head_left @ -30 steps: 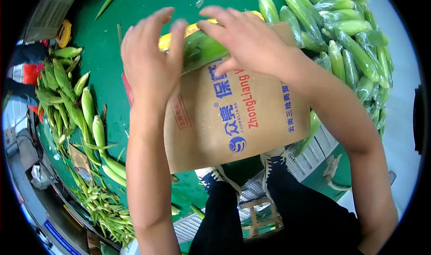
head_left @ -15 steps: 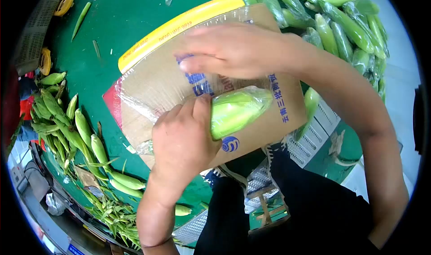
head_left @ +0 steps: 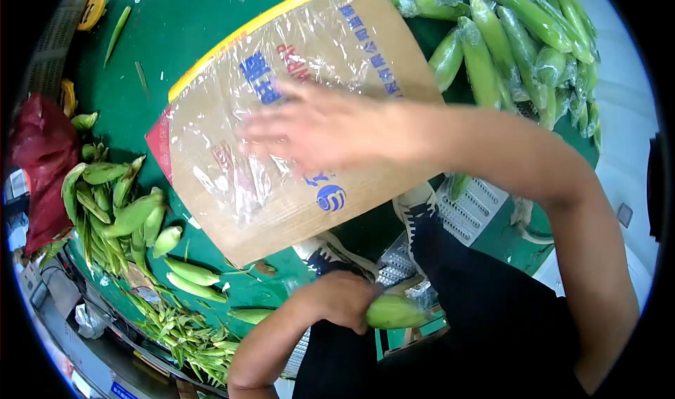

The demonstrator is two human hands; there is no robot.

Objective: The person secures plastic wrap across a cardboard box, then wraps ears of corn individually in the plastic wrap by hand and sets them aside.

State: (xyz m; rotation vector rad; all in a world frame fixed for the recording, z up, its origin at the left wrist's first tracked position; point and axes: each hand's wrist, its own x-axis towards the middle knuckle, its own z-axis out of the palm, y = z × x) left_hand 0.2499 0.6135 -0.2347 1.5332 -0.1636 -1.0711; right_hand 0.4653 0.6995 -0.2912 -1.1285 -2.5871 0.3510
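My left hand [head_left: 339, 302] is low in the head view, in front of my dark trousers, closed around one end of a green ear of corn [head_left: 395, 312]. The rest of that ear sticks out to the right, slightly blurred. Above it, my right hand [head_left: 320, 128] is over the printed cardboard sheet [head_left: 394, 54], its fingers stretched out and smeared by motion. Clear plastic film [head_left: 211, 135] lies wrinkled across the cardboard. Along the cardboard's far edge runs a yellow strip [head_left: 242, 32].
Wrapped ears of corn [head_left: 524, 44] are piled at the upper right. Unwrapped ears [head_left: 123, 213] and husk scraps [head_left: 186, 339] lie on the left of the green surface [head_left: 172, 26]. A dark red mesh bag [head_left: 46, 167] is at the far left. A perforated metal strip [head_left: 467, 213] is beside my shoes.
My left hand has moved from the cardboard down toward my lap with the ear of corn. My right hand has shifted slightly down and left. The red bag has come into view at left.
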